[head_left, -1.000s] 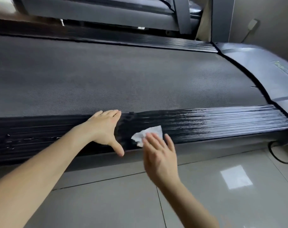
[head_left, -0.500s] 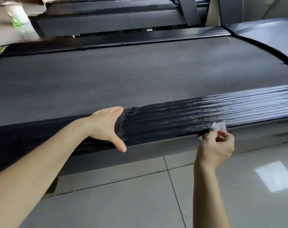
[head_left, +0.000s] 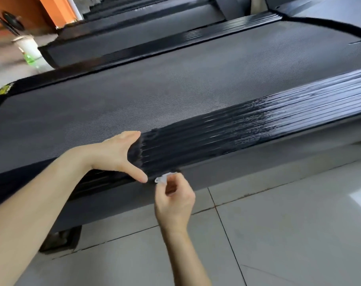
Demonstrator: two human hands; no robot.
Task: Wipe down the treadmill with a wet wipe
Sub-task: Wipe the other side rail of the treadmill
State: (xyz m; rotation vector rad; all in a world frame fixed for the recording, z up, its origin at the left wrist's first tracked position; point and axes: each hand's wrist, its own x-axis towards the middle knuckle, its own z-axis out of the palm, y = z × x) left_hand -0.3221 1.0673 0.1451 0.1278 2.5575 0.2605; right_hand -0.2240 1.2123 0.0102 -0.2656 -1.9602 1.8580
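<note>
The floor point(head_left: 289, 234) is pale grey tile w/ dark grout lines and a bright shine at the right edge. A big treadmill point(head_left: 175, 89) fills the middle of the frame, slanting from lower left up to upper right. More treadmills point(head_left: 134, 34) sit behind it at the top. Upper left shows an orange wall point(head_left: 52, 11), plus a blurry white bucket point(head_left: 28, 47) w/ a green bottle point(head_left: 30, 58) beside it.

The belt point(head_left: 134, 85) is dark grey w/ a tiny dotted weave, rough looking. The side rail point(head_left: 258, 124) near the person is black, long and ribbed w/ thin grooves. It looks wet and shiny toward the right, duller at the left. A yellow sticker point(head_left: 3, 90) sits at the left end of the deck.

The left hand point(head_left: 117, 153) lies flat on the rail, fingers straight, thumb spread down over the rail's edge. The right hand point(head_left: 173, 201) is curled, pinching a small scrunched white wet wipe point(head_left: 162, 178) at the rail's lower edge, just beside the left thumb tip.

Vs 0.5 s ago: the right hand and wipe slid left along the rail edge, from well apart to right next to the left thumb. The left hand stays put. The view swung left, so the orange wall now shows.
</note>
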